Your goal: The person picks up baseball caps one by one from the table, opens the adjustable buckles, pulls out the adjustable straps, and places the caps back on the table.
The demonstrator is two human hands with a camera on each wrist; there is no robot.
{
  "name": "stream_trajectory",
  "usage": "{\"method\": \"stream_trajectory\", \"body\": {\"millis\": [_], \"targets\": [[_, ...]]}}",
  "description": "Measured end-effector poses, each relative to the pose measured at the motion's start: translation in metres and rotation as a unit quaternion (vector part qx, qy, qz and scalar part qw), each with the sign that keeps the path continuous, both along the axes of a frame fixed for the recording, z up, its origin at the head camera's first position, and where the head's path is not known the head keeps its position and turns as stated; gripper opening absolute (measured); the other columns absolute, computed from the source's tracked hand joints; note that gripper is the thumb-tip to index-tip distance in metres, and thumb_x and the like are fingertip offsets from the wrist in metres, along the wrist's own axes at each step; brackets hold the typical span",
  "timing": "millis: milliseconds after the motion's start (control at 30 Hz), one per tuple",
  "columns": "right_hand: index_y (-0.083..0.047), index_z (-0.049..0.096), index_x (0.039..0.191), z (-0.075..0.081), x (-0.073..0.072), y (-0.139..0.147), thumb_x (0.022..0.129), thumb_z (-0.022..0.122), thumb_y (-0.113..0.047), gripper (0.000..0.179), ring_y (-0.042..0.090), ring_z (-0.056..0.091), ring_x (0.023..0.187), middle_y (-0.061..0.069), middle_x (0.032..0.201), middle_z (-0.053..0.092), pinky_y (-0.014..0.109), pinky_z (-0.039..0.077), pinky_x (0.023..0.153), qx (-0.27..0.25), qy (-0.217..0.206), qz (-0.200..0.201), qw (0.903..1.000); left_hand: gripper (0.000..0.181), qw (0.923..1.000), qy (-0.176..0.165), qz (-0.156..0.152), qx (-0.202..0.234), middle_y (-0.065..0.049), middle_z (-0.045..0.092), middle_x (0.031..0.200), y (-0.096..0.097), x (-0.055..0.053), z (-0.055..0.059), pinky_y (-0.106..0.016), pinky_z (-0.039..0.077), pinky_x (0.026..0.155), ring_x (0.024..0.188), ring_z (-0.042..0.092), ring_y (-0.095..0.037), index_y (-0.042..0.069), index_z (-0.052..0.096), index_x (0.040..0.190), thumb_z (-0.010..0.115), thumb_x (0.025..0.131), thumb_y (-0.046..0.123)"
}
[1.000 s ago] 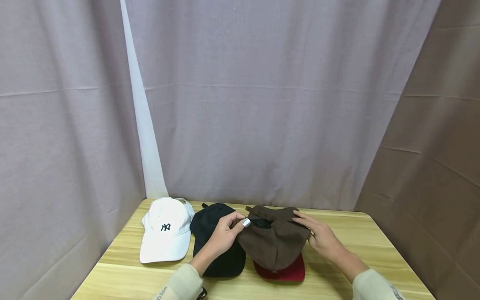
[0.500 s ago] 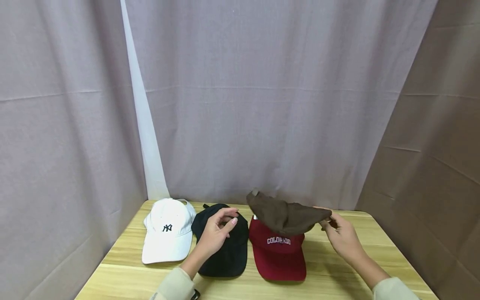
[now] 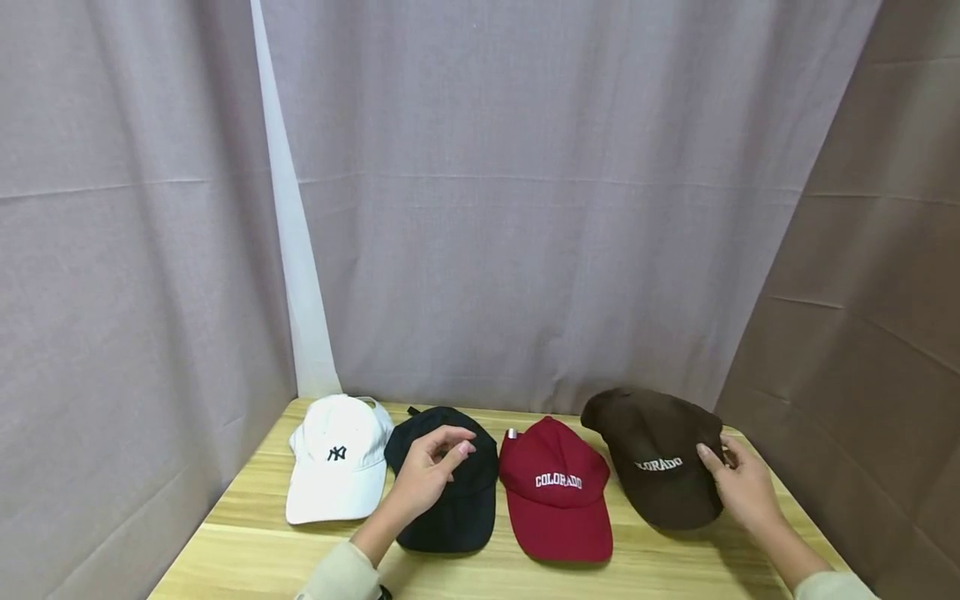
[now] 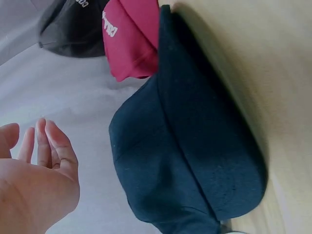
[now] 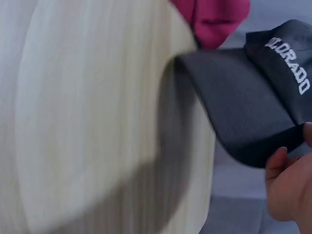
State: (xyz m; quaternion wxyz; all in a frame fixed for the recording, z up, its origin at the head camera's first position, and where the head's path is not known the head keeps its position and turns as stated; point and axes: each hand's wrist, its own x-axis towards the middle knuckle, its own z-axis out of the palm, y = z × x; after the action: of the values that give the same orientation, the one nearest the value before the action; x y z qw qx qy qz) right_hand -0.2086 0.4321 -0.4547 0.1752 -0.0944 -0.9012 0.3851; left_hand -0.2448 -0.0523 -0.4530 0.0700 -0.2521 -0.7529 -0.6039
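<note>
At the right of the head view my right hand (image 3: 746, 487) pinches the side edge of a dark brown baseball cap (image 3: 660, 450) with white COLORADO lettering. The right wrist view shows the brown cap's brim (image 5: 239, 107) raised over the table, its shadow below. My left hand (image 3: 427, 471) hovers above a black baseball cap (image 3: 457, 521), fingers loosely bent and holding nothing. In the left wrist view that hand (image 4: 41, 180) is apart from the black cap (image 4: 180, 141). A red COLORADO baseball cap (image 3: 558, 492) lies between the black and brown ones.
A white baseball cap (image 3: 337, 458) with a black NY logo lies at the left end of the row. The wooden table (image 3: 247, 550) is bordered by grey curtains (image 3: 525, 250) behind and at the sides.
The brown cap came off the red cap, turned over to show its lettering and moved right in my right hand. My left hand let go of it and drew back over the black cap.
</note>
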Motion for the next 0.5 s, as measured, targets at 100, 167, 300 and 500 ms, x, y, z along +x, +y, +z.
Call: {"method": "stream_trajectory", "body": {"millis": [100,167,300,500], "targets": [[0.007,0.040,0.157,-0.007,-0.006,0.017,0.113,0.043,-0.051,0.073,0.048,0.064,0.119,0.041,0.151,0.049,0.041,0.058,0.089,-0.015,-0.080,0.006,0.9967,0.028,0.9999,-0.011,-0.004,-0.010,-0.023,0.077,0.114,-0.001,-0.001,-0.003,-0.023,0.055,0.066,0.100,0.070,-0.013,-0.001,0.070,0.127,0.063,0.108,0.019],[0.015,0.038,0.154,-0.014,-0.010,0.028,0.113,0.040,-0.048,0.074,0.060,0.053,0.132,0.046,0.152,0.043,0.054,0.056,0.097,0.008,-0.117,0.013,0.9930,0.028,0.9996,-0.022,-0.005,-0.019,-0.023,0.077,0.115,-0.002,0.000,-0.005,-0.023,0.055,0.066,0.099,0.070,-0.013,-0.001,0.071,0.127,0.063,0.108,0.019],[0.023,0.057,0.119,-0.035,-0.012,0.045,0.113,0.044,-0.035,0.059,0.054,0.067,0.101,0.045,0.113,0.064,0.055,0.057,0.086,0.086,-0.140,0.031,0.9859,0.025,0.9975,-0.043,-0.024,-0.051,-0.019,0.076,0.118,-0.004,0.008,-0.004,-0.023,0.055,0.068,0.095,0.068,-0.012,0.006,0.072,0.126,0.062,0.109,0.020],[-0.003,0.051,0.076,-0.060,-0.012,0.060,0.107,0.049,-0.030,0.041,0.016,0.053,0.053,0.005,0.065,0.051,0.031,0.047,0.053,0.052,-0.167,0.031,0.9840,0.021,0.9917,-0.044,-0.065,-0.102,-0.021,0.073,0.123,-0.003,0.013,-0.003,-0.022,0.054,0.072,0.089,0.064,-0.007,0.014,0.073,0.125,0.063,0.109,0.023]]}}
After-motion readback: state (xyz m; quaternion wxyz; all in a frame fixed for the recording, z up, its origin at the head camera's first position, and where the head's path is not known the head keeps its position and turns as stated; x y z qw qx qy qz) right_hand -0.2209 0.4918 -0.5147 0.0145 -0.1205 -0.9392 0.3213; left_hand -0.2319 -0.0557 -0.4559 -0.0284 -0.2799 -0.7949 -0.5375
